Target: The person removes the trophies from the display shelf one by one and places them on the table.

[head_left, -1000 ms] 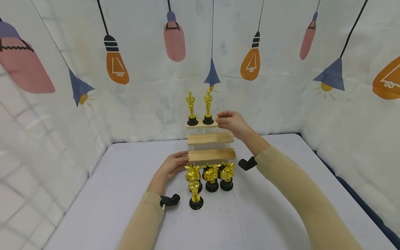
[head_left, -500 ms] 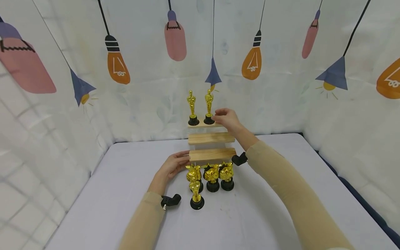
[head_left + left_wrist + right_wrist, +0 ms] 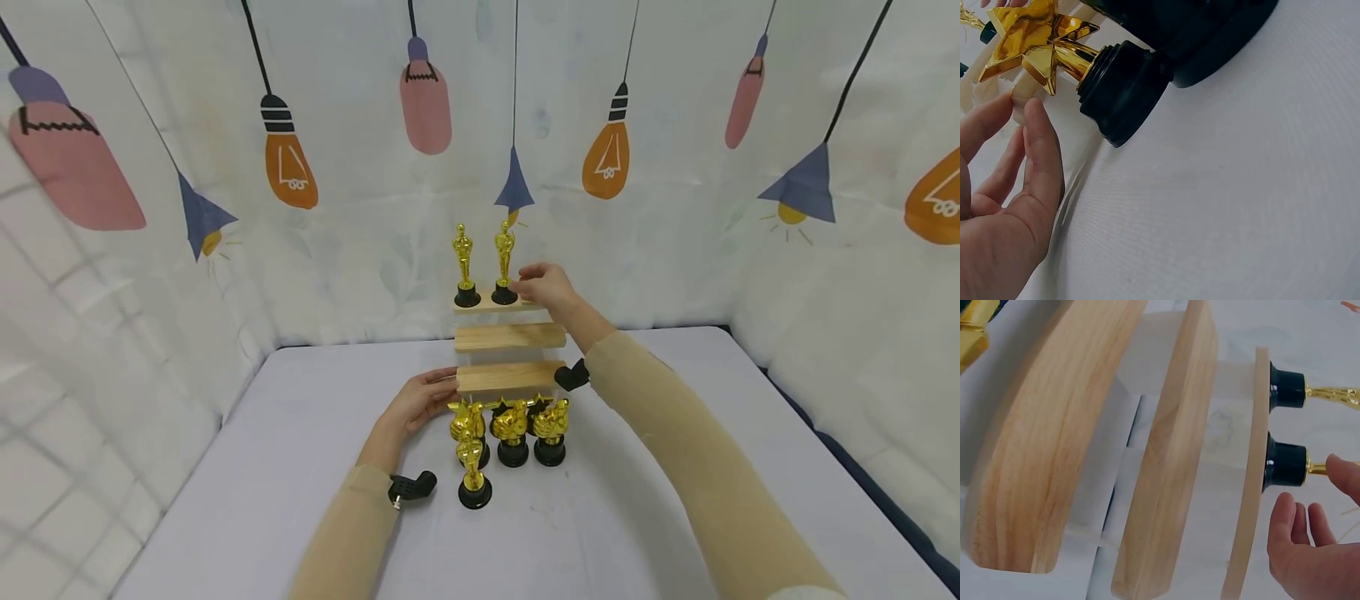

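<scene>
A tiered wooden display shelf (image 3: pixel 510 377) stands at the back of the table. Two gold statuette trophies on black bases are upright on its top board: a left one (image 3: pixel 463 262) and a right one (image 3: pixel 505 257). My right hand (image 3: pixel 552 290) is beside the right trophy, its thumb (image 3: pixel 1344 478) overlapping the gold stem and its fingers loosely bent just off the base. My left hand (image 3: pixel 417 402) pinches the left end of the lowest board between thumb and fingers. A gold star trophy (image 3: pixel 1029 44) is close by those fingertips in the left wrist view.
Several gold trophies crowd the table before the shelf, among them a middle one (image 3: pixel 512 429), a right one (image 3: pixel 551 425) and a front one (image 3: pixel 474 483). The middle board (image 3: pixel 510 336) holds no trophies. A lamp-printed cloth (image 3: pixel 360 267) hangs close behind.
My right hand has moved slightly left, towards the base of the right statuette trophy. My left hand stays at the lowest board's end. The head view has shifted slightly.
</scene>
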Demonstrator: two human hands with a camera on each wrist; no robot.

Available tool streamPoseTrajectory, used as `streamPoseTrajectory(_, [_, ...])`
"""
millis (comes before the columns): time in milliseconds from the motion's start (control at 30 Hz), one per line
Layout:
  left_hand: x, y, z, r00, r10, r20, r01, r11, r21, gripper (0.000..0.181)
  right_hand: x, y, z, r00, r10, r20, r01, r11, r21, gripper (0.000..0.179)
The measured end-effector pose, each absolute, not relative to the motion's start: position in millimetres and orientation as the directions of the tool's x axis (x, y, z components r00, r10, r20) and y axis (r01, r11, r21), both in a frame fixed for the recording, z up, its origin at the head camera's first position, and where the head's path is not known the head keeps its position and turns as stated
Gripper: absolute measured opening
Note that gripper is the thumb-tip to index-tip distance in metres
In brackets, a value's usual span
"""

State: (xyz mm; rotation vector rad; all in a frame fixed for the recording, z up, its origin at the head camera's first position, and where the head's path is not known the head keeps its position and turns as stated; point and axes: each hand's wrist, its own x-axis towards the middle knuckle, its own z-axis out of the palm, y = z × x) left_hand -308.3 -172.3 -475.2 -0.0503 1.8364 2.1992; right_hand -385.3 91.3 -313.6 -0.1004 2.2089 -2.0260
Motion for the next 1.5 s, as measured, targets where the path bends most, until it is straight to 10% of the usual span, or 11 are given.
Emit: streamPoseTrajectory(1500, [-308.9, -171.4, -479.3, -0.963, 0.190, -0.194, -0.227, -0.171, 0.959, 0.050, -388.4, 75.7, -321.1, -0.988, -0.153, -0.019, -0.032, 0.329, -0.944, 0.048])
